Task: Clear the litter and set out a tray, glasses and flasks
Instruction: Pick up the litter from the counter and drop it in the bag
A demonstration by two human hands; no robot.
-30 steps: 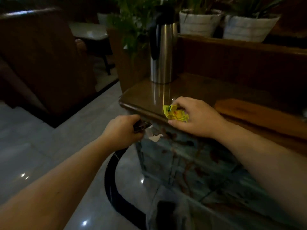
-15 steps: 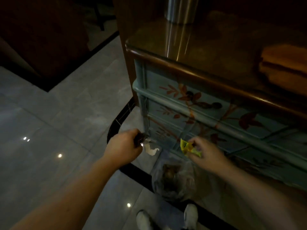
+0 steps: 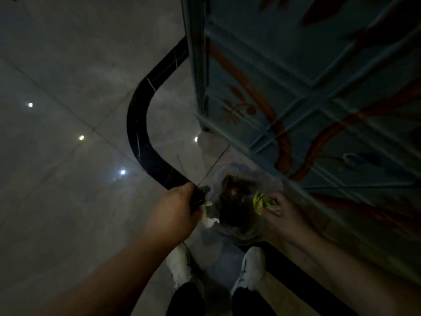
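Note:
A crumpled yellow wrapper (image 3: pixel 264 201) is pinched in the fingers of my right hand (image 3: pixel 284 218), held over the right rim of a waste bin (image 3: pixel 237 226) lined with a clear plastic bag; dark brown litter lies inside. My left hand (image 3: pixel 175 215) is closed on a small dark object with white scrap paper (image 3: pixel 209 218) hanging from it, at the bin's left rim. The bin stands on the floor against the cabinet. No tray, glasses or flasks are in view.
A painted blue cabinet (image 3: pixel 319 99) with orange floral patterns fills the right side. Grey glossy floor tiles (image 3: pixel 68 179) carry a curved black inlay band (image 3: pixel 141 133). My two white shoes (image 3: pixel 248 274) stand just below the bin.
The view has tilted down from the cabinet top to the floor. Both hands have dropped from the counter edge to the bin's rim, still holding the yellow wrapper and the scraps.

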